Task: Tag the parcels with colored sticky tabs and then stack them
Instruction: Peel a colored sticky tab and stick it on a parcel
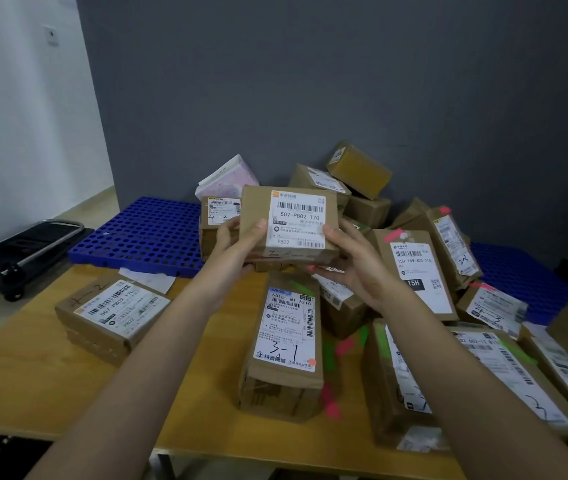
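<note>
I have both hands up over the wooden table (pixel 26 368), holding a brown cardboard parcel (pixel 289 225) labelled 507-P802 T70 in the air. My left hand (pixel 237 247) grips its left edge, thumb on the label, and my right hand (pixel 353 261) grips the right edge the same way. Below it lies a parcel marked 3-1 (pixel 284 344), with pink and green sticky tabs (pixel 336 351) just beside. A blue perforated pallet (pixel 144 233) sits behind.

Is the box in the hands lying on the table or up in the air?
Up in the air: both hands hold the brown cardboard box.
</note>
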